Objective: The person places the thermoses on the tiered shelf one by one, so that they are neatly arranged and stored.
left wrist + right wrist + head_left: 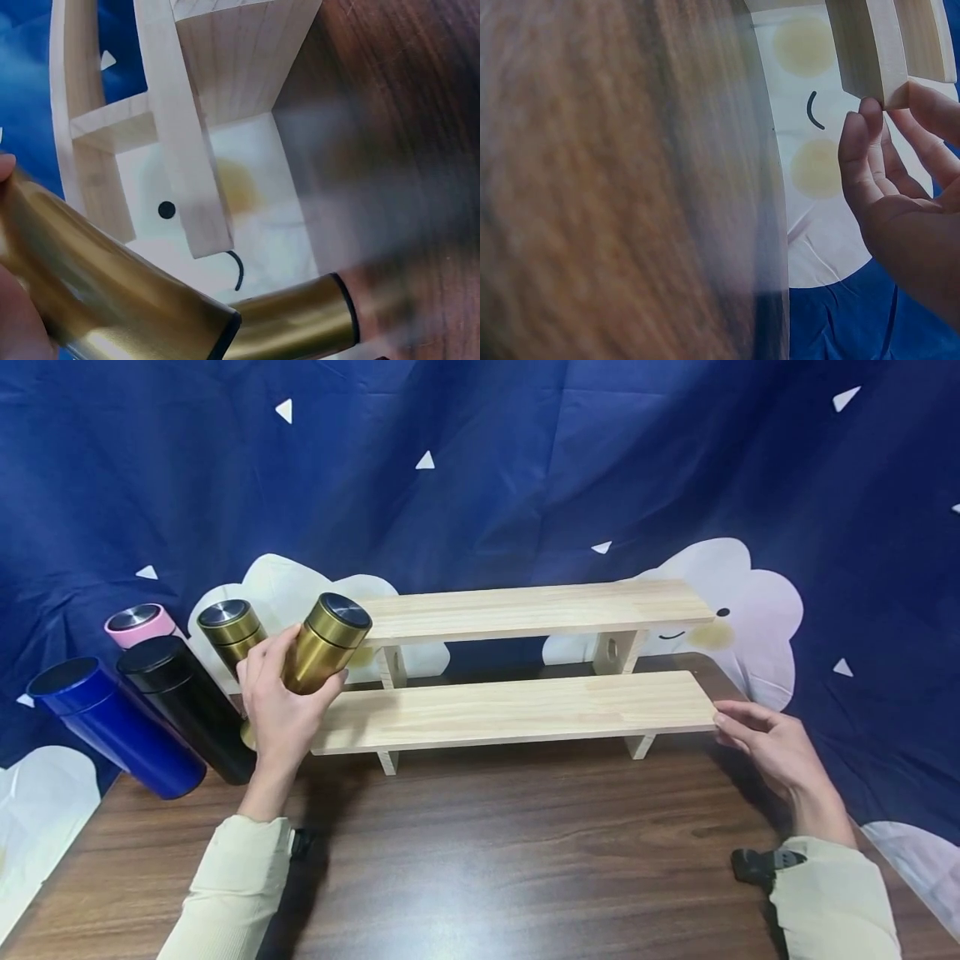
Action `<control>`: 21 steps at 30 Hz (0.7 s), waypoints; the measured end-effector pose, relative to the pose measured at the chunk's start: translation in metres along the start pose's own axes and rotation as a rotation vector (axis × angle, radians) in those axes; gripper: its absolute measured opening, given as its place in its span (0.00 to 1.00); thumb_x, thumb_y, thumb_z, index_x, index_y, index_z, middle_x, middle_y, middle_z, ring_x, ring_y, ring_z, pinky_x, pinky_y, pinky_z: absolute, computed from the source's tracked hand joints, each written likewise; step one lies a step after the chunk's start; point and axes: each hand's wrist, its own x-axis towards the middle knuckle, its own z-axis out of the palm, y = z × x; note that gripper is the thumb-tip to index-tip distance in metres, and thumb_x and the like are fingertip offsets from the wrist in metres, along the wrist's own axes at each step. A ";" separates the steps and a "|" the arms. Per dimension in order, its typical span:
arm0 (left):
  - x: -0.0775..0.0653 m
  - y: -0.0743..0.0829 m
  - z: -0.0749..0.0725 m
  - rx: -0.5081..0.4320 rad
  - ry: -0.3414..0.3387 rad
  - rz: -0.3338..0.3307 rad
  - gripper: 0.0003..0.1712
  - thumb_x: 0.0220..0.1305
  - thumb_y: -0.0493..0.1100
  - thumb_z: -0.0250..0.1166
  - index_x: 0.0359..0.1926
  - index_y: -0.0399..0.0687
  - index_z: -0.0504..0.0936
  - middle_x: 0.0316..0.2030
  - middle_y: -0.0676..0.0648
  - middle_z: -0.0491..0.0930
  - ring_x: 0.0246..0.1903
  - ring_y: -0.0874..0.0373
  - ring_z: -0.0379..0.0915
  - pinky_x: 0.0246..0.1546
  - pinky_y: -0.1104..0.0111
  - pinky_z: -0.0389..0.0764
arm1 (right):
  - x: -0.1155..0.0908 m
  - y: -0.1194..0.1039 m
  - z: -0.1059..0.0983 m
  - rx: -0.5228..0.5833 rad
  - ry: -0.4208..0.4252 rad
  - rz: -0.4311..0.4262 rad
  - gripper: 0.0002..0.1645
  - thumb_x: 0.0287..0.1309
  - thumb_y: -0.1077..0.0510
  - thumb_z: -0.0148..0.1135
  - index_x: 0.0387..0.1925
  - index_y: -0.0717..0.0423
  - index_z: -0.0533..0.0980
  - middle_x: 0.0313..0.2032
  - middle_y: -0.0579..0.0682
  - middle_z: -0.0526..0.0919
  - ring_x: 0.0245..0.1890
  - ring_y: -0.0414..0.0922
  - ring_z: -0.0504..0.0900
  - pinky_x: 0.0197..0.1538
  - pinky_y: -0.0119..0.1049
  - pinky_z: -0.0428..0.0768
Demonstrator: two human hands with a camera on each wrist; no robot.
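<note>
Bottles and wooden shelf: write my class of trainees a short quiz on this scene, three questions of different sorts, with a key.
1. Multiple choice. What does the left hand hold?
A) pink bottle
B) gold bottle
C) black bottle

2. True or false. The right hand grips the upper board.

3. Short answer. In the head view, what colour is the leftmost bottle?

Key:
1. B
2. False: it pinches the end of the lower board.
3. Blue
</note>
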 end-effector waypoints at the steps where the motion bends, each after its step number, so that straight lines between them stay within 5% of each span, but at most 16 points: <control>1: 0.001 0.001 0.001 0.003 -0.003 0.010 0.40 0.40 0.39 0.82 0.60 0.48 0.83 0.54 0.41 0.79 0.52 0.44 0.65 0.53 0.56 0.60 | 0.000 0.000 0.000 -0.005 0.003 -0.001 0.13 0.64 0.67 0.66 0.40 0.45 0.85 0.36 0.38 0.87 0.34 0.34 0.85 0.40 0.24 0.81; 21: 0.009 0.020 0.025 0.012 -0.042 0.116 0.38 0.42 0.39 0.78 0.60 0.49 0.83 0.52 0.39 0.78 0.52 0.40 0.66 0.54 0.53 0.61 | -0.003 -0.001 0.002 0.000 0.016 -0.001 0.11 0.63 0.66 0.67 0.40 0.46 0.85 0.35 0.39 0.86 0.33 0.34 0.85 0.39 0.25 0.82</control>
